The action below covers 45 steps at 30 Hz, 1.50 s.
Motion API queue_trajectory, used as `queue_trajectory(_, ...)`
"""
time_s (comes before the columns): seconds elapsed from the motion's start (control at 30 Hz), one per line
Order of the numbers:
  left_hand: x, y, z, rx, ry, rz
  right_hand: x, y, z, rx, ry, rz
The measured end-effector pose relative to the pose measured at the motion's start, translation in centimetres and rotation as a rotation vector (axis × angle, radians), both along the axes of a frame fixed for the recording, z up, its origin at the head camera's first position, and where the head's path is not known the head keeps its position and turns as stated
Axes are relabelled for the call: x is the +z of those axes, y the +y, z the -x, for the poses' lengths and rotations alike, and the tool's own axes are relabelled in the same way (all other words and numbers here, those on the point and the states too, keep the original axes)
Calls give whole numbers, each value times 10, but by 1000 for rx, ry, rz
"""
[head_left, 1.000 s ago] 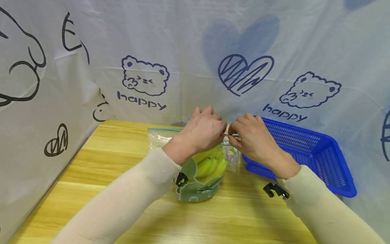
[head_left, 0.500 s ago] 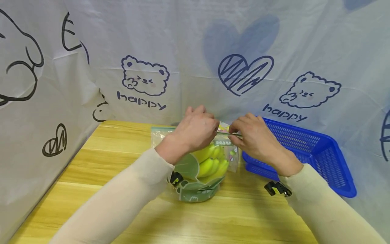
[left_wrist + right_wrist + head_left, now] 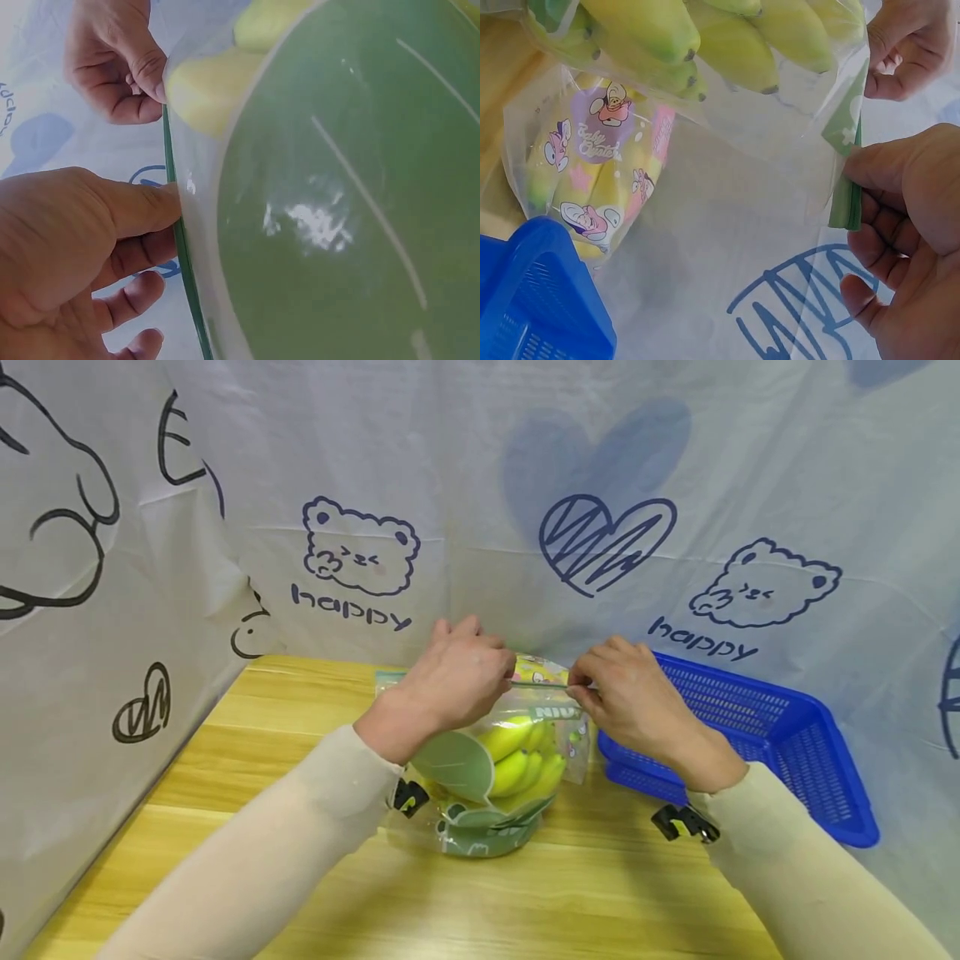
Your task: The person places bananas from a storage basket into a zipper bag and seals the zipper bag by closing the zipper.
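Note:
A clear zip bag (image 3: 453,768) with a green printed front stands on the table, holding yellow bananas (image 3: 525,768). Thumb and fingers of my left hand (image 3: 457,672) pinch its green top strip left of the middle. At the strip's right end, my right hand (image 3: 630,693) pinches it between thumb and fingers. The left wrist view shows the green zip strip (image 3: 171,150) running between both hands. Close in the right wrist view is the strip's end (image 3: 845,204), under my right thumb.
Behind the bag is a second clear bag (image 3: 592,180) with pink cartoon prints and yellow fruit inside. A blue plastic basket (image 3: 832,777) stands to the right, close to the right forearm. White printed cloth (image 3: 480,460) hangs along the table's back and left side.
My left hand has slid leftward along the top strip, away from my right hand. More of the strip and the bananas now shows. The right hand has stayed nearly still at the strip's end.

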<state>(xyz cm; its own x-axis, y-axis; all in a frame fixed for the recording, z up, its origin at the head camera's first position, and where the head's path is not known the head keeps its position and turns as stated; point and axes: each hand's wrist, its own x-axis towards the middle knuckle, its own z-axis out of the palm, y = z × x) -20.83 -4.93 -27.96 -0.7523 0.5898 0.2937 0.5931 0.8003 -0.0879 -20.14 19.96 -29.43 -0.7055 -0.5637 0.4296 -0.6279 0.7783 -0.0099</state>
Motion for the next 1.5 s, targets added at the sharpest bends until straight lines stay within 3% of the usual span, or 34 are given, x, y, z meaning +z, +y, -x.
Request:
queue_trajectory(0.7, 0, -19, 1, 30, -35, -16, 0, 7, -1, -41, -24, 23)
queue_trajectory(1.2, 1, -48, 1, 48, -69, -60, -1, 12, 0, -56, -30, 43)
queue_trajectory(1.5, -1, -73, 0, 110, -95, -66, -3, 16, 3, -78, -57, 35)
